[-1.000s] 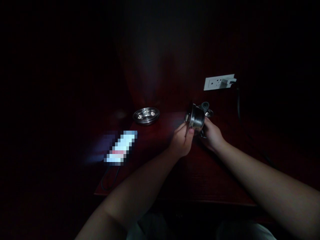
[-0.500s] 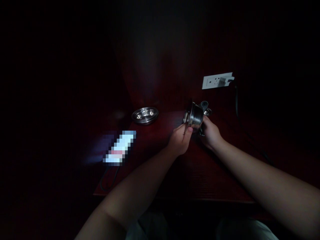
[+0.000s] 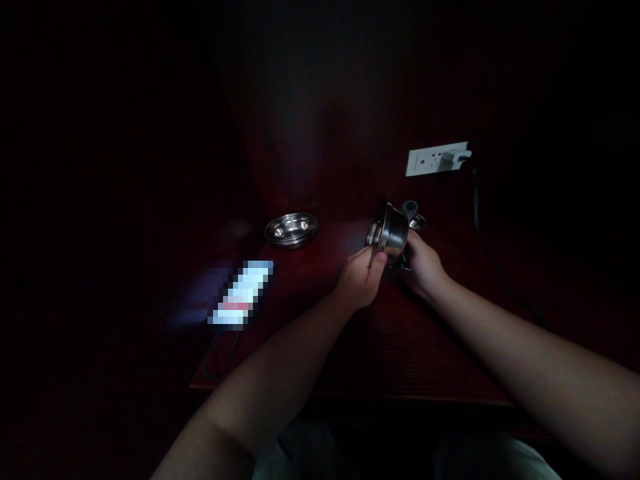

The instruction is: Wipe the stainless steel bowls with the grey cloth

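Observation:
A shiny steel bowl (image 3: pixel 395 233) is tilted on its side above the table, its mouth turned to the left. My left hand (image 3: pixel 361 277) grips its near rim, thumb on the outer wall. My right hand (image 3: pixel 424 263) is closed at the bowl's right side, with its fingers mostly hidden. A dark, patterned cloth (image 3: pixel 410 209) shows above that hand and a bit below it, bunched against the bowl. Just behind lies another small shiny metal piece (image 3: pixel 417 221), partly covered by the hand and cloth.
On the dark red table (image 3: pixel 380 360), a stack of steel bowls (image 3: pixel 291 231) stands at the back left. A lit, blurred-out phone (image 3: pixel 241 293) with a cable lies at the left edge. A wall socket (image 3: pixel 438 159) holds a plug, its dark cord (image 3: pixel 476 207) hanging down at right.
The view has shifted very slightly. Both hands keep the same hold, and the bowl shows almost the same tilt and place.

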{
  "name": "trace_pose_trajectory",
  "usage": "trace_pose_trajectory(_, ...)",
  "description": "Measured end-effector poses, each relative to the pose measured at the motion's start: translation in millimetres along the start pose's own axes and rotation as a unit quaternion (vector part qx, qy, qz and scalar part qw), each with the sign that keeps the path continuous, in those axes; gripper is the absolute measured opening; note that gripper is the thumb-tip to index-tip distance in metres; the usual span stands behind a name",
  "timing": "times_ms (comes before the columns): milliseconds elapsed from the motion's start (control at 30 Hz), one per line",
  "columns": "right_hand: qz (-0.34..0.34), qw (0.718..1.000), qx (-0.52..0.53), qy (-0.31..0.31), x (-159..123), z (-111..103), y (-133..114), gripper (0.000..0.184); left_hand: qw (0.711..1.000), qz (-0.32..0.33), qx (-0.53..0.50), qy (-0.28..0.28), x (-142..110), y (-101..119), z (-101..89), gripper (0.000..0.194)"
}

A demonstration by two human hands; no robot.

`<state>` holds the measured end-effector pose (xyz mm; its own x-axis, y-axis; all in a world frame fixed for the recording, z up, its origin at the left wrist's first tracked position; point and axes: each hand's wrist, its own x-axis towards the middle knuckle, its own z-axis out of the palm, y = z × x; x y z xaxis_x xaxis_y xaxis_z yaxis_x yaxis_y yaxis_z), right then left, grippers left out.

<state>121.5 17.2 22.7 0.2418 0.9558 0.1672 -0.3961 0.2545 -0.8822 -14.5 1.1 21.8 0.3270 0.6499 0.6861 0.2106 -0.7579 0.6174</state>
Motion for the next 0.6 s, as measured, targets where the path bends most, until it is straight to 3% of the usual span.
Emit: trace_pose_trajectory(600,-0.016,1.000,-0.008,-0.019,-5.2,2.7,-1.5,0.022,1.000,0.006,-0.002,0.003,-0.3,1.8,-4.8,0.043)
